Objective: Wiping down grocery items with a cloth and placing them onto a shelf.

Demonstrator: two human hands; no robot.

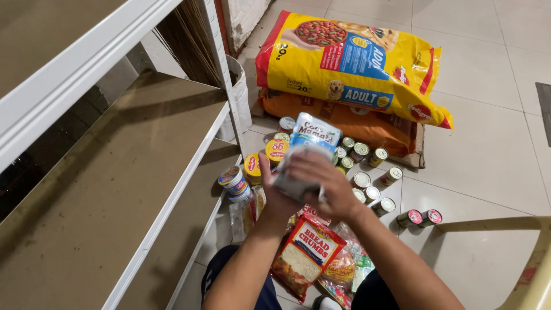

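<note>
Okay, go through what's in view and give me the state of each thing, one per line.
White-and-blue pouch: held up, upright, in both hands.
Left hand: gripping pouch from below.
Right hand: wrapped over pouch front.
Yellow sack: lying flat on orange sack.
Cans: mostly upright, two on sides.
Breadcrumb bag: lying flat, sealed.
Shelf: bare.

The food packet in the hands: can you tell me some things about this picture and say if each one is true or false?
1. Both hands hold the pale blue and white packet. True: the left hand and the right hand wrap around it.
2. The yellow pet food bag stands upright. False: it lies flat on an orange bag.
3. Small cans sit on the tiled floor. True.
4. The brown shelf is full of cans. False: no cans are on it.
5. The breadcrumb packet lies on the shelf. False: it lies by the person's legs.
</note>
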